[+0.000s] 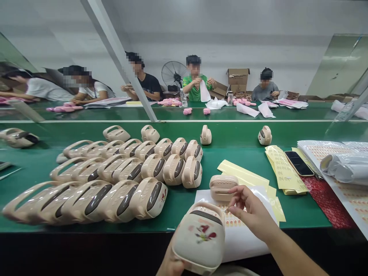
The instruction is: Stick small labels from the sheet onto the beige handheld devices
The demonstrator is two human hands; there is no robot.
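My left hand (172,260) grips a beige plastic housing with a carry handle (201,237) from below, tilted so that its cream face with a red and green flower-like decal shows. To its right, my right hand (253,214) hovers over a white sticker sheet (238,241) with rows of small orange-pink stickers. Its thumb and forefinger are drawn together in a pinch; anything between them is too small to make out. Just behind those fingers stands another beige housing (220,186), on the sheet's far part.
Several rows of like housings (149,199) fill the left of the green table (178,207). Yellow backing papers (244,172), a phone (299,163) and plastic-wrapped sheets (342,168) lie on the right. Beyond, co-workers (198,88) sit behind a belt (230,132) carrying spaced housings.
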